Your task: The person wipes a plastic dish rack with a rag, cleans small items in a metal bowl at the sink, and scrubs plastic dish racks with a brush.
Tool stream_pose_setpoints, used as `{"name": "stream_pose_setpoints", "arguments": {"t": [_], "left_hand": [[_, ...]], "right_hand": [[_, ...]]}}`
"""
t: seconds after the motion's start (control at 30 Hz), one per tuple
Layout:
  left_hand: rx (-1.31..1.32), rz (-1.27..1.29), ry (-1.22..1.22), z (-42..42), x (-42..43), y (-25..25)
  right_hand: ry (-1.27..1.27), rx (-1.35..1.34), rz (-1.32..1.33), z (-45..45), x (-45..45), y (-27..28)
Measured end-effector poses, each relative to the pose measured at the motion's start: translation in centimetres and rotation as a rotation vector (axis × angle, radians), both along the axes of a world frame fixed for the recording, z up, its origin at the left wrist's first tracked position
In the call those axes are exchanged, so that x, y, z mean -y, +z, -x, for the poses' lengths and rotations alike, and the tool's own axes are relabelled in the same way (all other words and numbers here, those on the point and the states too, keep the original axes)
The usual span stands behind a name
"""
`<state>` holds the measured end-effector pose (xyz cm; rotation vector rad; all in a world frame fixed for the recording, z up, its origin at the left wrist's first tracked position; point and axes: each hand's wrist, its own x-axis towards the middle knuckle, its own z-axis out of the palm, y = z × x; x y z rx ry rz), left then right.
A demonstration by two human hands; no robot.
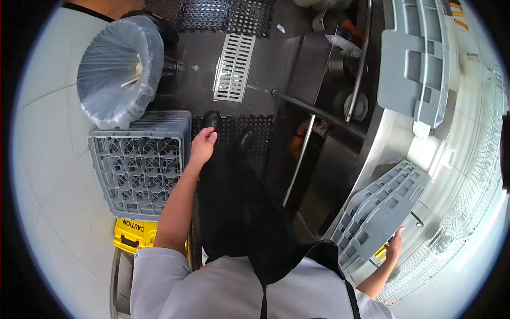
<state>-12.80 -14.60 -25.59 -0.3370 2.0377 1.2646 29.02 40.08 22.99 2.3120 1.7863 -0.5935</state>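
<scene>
My left hand [203,145] hangs in front of the black apron with its fingers curled in, and nothing shows in it. It is nearest to a stack of grey glass racks [135,167] with square compartments, on the floor at the left. On the right, my right hand [393,247] is at the outer edge of a grey dish rack [380,210], one of several stacked on the steel counter. Its fingers lie along that edge; the thumb is hidden. Something small and yellow shows beside this hand.
A bin with a clear liner [119,74] stands beyond the floor racks. A yellow caution bucket [135,234] is behind them. More grey racks [414,64] stand farther along the counter [390,127]. Metal bars [319,112] cross below it. A drain grate [234,68] and rubber mats cover the floor.
</scene>
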Motion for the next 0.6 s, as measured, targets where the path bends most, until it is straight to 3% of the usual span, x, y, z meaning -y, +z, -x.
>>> {"name": "stream_pose_setpoints", "arguments": {"t": [0.13, 0.3, 0.33, 0.47, 0.57, 0.6], "left_hand": [[0.000, 0.002, -0.006, -0.2, 2.5, -2.5], [0.028, 0.032, 0.000, -0.4, 4.4, -5.8], [0.084, 0.062, -0.018, 1.2, 3.4, -3.4], [0.178, 0.056, 0.009, 4.7, -4.7, -1.1], [0.157, -0.046, -0.096, 7.1, -16.2, -4.4], [0.124, -0.112, -0.126, 8.4, -21.2, -4.7]], "right_hand": [[0.137, -0.077, -0.003, -1.8, -1.1, -1.4], [0.105, -0.207, -0.116, -2.8, -0.3, -2.1], [0.087, -0.256, -0.105, -5.0, -1.3, -2.2], [0.199, -0.325, -0.130, -6.3, -1.0, -2.5], [0.020, -0.471, -0.098, -6.3, -0.5, -2.5], [0.202, -0.387, -0.145, -7.9, -0.9, -2.7]]}}
